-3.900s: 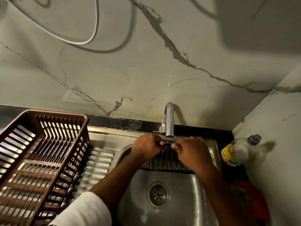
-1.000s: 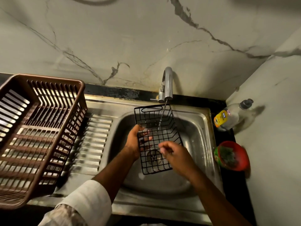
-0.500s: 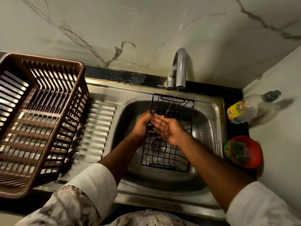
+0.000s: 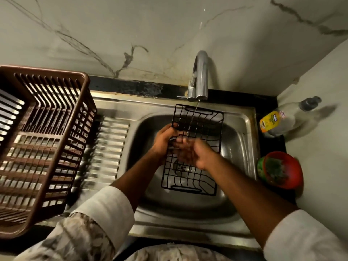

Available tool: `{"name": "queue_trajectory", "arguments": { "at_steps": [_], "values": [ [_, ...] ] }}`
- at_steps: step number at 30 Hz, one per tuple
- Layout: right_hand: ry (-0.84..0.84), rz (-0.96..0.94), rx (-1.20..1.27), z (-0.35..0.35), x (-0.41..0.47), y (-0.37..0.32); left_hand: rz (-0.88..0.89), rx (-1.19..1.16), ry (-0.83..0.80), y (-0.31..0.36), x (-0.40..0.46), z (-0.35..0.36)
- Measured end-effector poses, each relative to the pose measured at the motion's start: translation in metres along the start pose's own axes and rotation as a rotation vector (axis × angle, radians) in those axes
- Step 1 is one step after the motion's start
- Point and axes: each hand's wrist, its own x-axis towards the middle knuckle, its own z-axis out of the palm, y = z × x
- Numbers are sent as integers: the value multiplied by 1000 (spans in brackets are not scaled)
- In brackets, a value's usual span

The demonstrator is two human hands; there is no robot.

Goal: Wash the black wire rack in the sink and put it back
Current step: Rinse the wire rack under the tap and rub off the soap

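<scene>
Observation: the black wire rack [image 4: 195, 147] is held lengthwise over the basin of the sink [image 4: 237, 144], its far end under the tap [image 4: 200, 76] at 12 o'clock, its near end above the front slope of the basin. A thin stream of water [image 4: 193, 117] falls through the upper wires.

Left hand [image 4: 162, 139]: at the rack's 9 o'clock edge, fingers curled round the side wires, gripping it. Right hand [image 4: 195, 153]: lies over the middle of the rack, palm partly up; motion blur hides the fingers, so it cannot be told whether they are spread, pressed on the mesh or pinching a wire.

Judgement: the wash step is in hand; the return is not yet done.

Risks:
1. Slip. Support seems to come mainly from the left hand at one edge; wet wire could twist out and drop into the basin.
2. Snag. Fingers rubbing across open mesh may catch between wires (blur suggests quick movement).
3. Poor rinse. The stream is narrow and wets one strip only; the near end may stay unwashed unless the rack is shifted.
4. Splash or knock. Swinging the rack toward 3 o'clock could strike the soap bottle [image 4: 282, 119] or red bowl [image 4: 282, 169]; toward 9 o'clock stands the brown basket [image 4: 43, 140].
</scene>
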Motion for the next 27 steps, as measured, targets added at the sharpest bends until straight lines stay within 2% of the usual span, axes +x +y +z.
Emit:
{"name": "queue_trajectory", "arguments": {
  "at_steps": [3, 5, 7, 9, 12, 15, 18, 22, 25, 27],
  "values": [
    [120, 70, -317, -9, -22, 19, 15, -35, 1, -2, -2, 3],
    [225, -7, -344, -8, -26, 12, 38, -74, 17, -6, -4, 7],
    [300, -155, -187, -5, -18, -6, 53, -95, 51, -7, -6, 12],
    [303, -257, 119, 2, -6, -28, 48, -93, 66, -1, -9, 19],
    [92, -315, 604, 14, 7, -47, 60, -41, 16, 4, -9, 19],
    [11, -298, 632, 27, 9, -40, 93, 1, -11, -1, -14, 15],
    [-31, -164, 444, 22, 0, -3, 126, -25, 51, 0, -9, 10],
    [-37, 24, -52, 6, -23, 36, 154, -30, 23, 13, 1, 10],
    [126, 23, -448, -1, -21, 28, 145, -2, 19, 9, 1, 16],
    [301, -67, -841, -12, -16, 17, 142, -55, 63, 5, 1, 18]
  ]
}}
